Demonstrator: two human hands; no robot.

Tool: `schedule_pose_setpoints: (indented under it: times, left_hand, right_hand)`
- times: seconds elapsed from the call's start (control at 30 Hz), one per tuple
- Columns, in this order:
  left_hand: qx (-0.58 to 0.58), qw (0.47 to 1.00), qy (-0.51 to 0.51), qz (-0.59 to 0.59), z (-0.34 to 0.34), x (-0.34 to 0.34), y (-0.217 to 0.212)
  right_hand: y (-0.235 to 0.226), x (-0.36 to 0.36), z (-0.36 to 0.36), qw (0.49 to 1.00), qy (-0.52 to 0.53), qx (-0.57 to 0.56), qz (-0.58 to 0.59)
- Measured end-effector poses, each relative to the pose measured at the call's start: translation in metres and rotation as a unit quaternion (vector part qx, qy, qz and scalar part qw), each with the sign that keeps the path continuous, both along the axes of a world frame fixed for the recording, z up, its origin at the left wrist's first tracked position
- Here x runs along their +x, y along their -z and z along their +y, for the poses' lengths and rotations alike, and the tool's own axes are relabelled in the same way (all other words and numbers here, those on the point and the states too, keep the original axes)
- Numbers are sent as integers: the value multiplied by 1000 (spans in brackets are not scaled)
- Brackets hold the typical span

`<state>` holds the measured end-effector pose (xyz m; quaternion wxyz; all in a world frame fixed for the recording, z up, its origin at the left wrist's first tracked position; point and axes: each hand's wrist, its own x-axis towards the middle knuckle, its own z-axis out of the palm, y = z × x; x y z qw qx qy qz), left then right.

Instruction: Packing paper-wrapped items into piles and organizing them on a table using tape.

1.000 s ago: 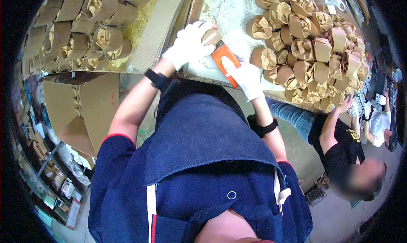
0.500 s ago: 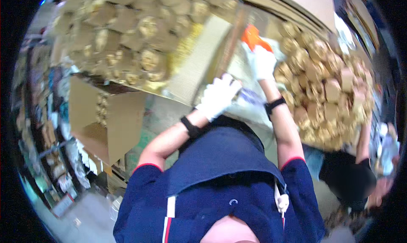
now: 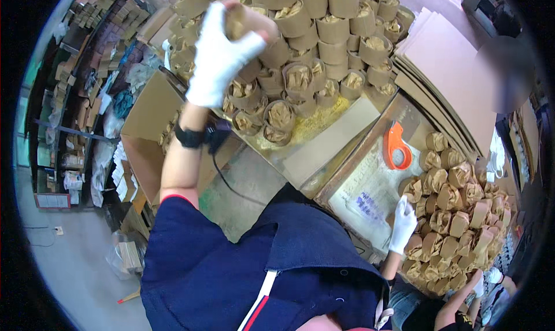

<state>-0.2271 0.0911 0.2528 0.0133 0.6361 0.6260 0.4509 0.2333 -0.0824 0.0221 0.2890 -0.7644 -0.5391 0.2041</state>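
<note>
My left hand [image 3: 217, 62], in a white glove, reaches up over the stacks of rolls at the far left. Its thumb and fingers wrap around a brown paper-wrapped roll [image 3: 257, 23], blurred by motion. My right hand [image 3: 403, 227], also gloved, is at the left edge of a heap of paper-wrapped rolls [image 3: 448, 215]. Its fingers are drawn together, and what they hold, if anything, cannot be made out. Above it an orange tape dispenser [image 3: 395, 146] lies on a written sheet under plastic [image 3: 365, 201].
Tall stacks of rolls [image 3: 332, 48] fill the far table. A flat cardboard strip [image 3: 332, 137] lies before them. Cardboard sheets [image 3: 439, 71] are piled at far right. An open carton [image 3: 141, 149] stands left, beside loaded shelves [image 3: 87, 94]. A co-worker's gloved hand [image 3: 478, 286] is at lower right.
My left hand has moved from the table's middle to the far left and now holds a roll. My right hand has let go of the orange tape dispenser and drawn back. The view has turned.
</note>
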Motion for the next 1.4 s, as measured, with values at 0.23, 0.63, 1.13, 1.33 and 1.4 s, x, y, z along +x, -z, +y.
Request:
schedule_pose_setpoints:
  times: [0.23,0.63,1.13,1.33,1.4]
  left_hand:
    - [73,948,-53,304,161,-110,-5]
    - [205,905,312,204,74,3,52]
    - [-343,836,161,397,-99,104,263]
    - [-350,865,151,326,-105,99,258]
    - [-334,875,152,316,-107,90,279]
  right_hand:
    - [1,-50,-22,985,-104,-2,-137]
    - [-105,70,-55,858,316,356,195]
    - [-144,229,-80,943,185,263,-85]
    - [-168,307,-27,982,-114,-6,-150]
    - [-185,317,-7,976,-132,-170,-31]
